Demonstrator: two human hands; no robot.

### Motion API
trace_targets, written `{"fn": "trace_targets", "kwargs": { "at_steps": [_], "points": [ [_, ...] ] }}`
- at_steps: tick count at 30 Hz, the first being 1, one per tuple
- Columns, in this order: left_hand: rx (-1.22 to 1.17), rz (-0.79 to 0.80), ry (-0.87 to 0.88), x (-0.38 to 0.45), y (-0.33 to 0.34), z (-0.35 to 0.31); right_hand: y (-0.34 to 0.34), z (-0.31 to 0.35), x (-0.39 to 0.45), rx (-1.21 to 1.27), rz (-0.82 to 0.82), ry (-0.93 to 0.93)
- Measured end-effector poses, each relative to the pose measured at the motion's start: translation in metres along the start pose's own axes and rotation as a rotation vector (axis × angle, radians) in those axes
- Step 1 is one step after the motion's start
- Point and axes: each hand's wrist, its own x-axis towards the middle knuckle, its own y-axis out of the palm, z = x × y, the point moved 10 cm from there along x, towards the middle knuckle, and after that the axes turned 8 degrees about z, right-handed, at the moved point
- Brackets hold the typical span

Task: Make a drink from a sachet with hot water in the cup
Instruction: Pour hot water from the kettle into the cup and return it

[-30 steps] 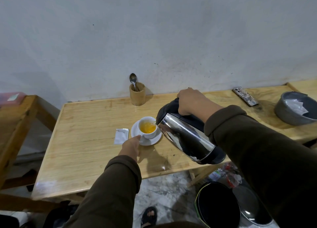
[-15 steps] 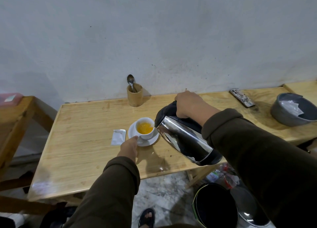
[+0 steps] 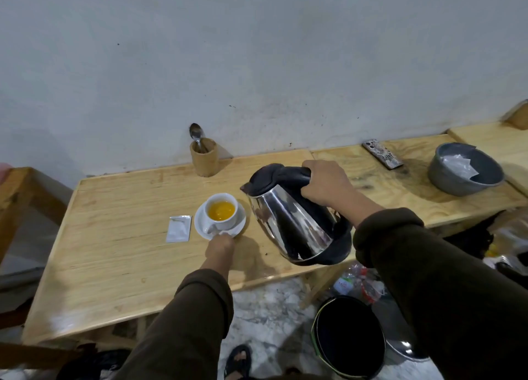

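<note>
Head view. R hand (image 3: pixel 325 183) clamped round the black handle of the steel kettle (image 3: pixel 297 225), held off the table (image 3: pixel 114 265). Kettle long axis tilts: base low and toward the person, at the table's near edge; lid and spout up and away, spout pointing left toward the cup (image 3: pixel 220 211), its tip just right of the rim, not over it. Cup sits upright on a white saucer (image 3: pixel 237 231), just beyond the L hand (image 3: pixel 220 246), and holds orange liquid. L fingertips (image 3: pixel 225 235) rest on the saucer's near edge; whether they pinch it or only press, cannot tell. Sachet (image 3: pixel 179 228) lies flat, just left of the saucer, long axis running away from the person.

Vs. 0.5 s ago: kettle is more upright, spout drawn back right off the cup; cup, saucer, sachet unmoved.

Room: bare wood left of and nearer than the L hand; wooden holder (image 3: pixel 203 159) w/ spoon (image 3: pixel 196 135) stands beyond the cup by the wall. Right of the R hand: phone (image 3: pixel 383 155), grey bowl (image 3: pixel 463 173).
</note>
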Motion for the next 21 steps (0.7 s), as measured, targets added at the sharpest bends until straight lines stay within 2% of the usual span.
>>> {"fn": "trace_targets", "kwargs": {
  "at_steps": [6, 10, 18, 21],
  "points": [
    [0.264, 0.008, 0.100, 0.005, 0.017, 0.007, -0.007, -0.065, -0.037, 0.260, -0.230, 0.120],
    [0.442, -0.047, 0.146, -0.006, 0.022, 0.011, 0.000, -0.102, -0.066, 0.410, -0.360, 0.204],
    [0.473, -0.072, 0.160, 0.000, 0.027, 0.019, 0.025, -0.150, -0.102, 0.618, -0.478, 0.353],
    [0.348, -0.031, 0.092, 0.005, 0.026, 0.029, 0.032, -0.160, -0.109, 0.660, -0.500, 0.393]
  ]
}}
